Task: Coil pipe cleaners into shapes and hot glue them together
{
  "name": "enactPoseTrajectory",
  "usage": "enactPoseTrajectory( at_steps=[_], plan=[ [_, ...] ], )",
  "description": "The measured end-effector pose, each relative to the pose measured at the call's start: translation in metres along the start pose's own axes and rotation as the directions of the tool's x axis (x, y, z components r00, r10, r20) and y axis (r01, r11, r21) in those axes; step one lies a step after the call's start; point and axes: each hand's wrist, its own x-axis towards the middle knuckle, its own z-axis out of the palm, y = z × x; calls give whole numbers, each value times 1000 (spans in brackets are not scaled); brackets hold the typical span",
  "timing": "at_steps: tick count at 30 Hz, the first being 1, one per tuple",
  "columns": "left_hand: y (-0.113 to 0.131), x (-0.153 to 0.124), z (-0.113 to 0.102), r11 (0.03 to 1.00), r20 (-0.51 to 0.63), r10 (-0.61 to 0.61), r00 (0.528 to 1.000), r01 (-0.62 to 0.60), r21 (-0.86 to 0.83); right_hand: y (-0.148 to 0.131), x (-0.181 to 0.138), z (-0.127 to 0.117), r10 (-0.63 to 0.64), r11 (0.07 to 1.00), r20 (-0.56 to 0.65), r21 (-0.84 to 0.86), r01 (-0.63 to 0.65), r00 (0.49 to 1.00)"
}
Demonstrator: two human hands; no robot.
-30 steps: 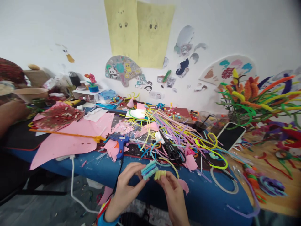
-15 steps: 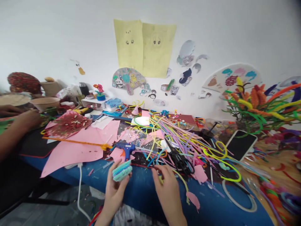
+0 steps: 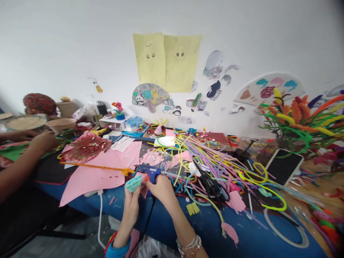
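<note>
As R hand (image 3: 163, 188) overlaps, glue gun (image 3: 153, 173) partly obscd

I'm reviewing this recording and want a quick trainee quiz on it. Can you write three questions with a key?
1. What does the person's left hand hold?
2. True or false: the black scissors are in the right hand.
3. Where does the small yellow piece lie? A) on the phone; B) on the blue surface; C) in the left hand.

Key:
1. A turquoise fuzzy piece.
2. False: they lie among the pipe cleaners; the right hand is on the blue glue gun.
3. B.
</note>
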Motion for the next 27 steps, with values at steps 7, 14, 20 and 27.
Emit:
enactPoseTrajectory(
  at_steps=[7, 14, 20, 27],
  plan=[
    [5, -1, 1, 993, -48, 49, 998, -44, 108, 2, -8, -1, -30, 920, -61, 388, 51, 998],
    [27, -12, 8, 979, 77, 167, 983, -174, 105, 10, -61, -15, -100, 738, -108, 659, 147, 989],
    [43, -40, 8, 960, 235, 222, 946, -254, 116, 50, -120, -10, -29, 516, -191, 838, 179, 981],
    [39, -56, 5, 849, 386, 294, 874, -424, 315, 93, -155, -6, -232, 454, -184, 848, 274, 955]
  ],
)
